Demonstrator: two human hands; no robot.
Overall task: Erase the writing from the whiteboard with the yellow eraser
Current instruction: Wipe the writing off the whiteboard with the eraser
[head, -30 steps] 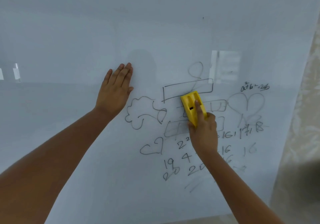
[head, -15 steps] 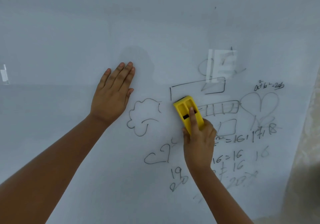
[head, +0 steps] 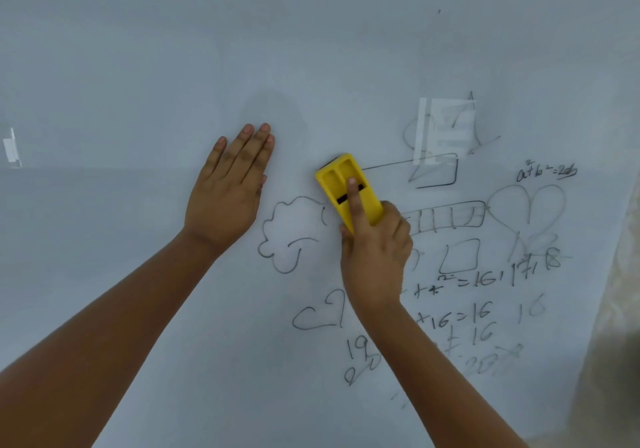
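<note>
Right hand (head: 375, 257) fingers grip yellow eraser (head: 346, 189), forefinger on top. Left hand (head: 228, 191) flat on whiteboard (head: 138, 66), fingers extended. Eraser likely light, rigid plastic; hold sides.

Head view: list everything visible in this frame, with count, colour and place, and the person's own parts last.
whiteboard: one, white, fills nearly the whole view.
yellow eraser: one, yellow with a dark slot, flat on the board at centre, at the left end of a drawn rectangle.
marker drawings: several, dark, centre and right: cloud shape, rectangles, hearts.
numbers and sums: many, dark, lower right, some smeared.
pale surface: one, beige, along the right edge, blurred.
left hand: one, palm flat on the board, left of the eraser, holding nothing.
right hand: one, gripping the eraser's lower end, index finger along its back.
</note>
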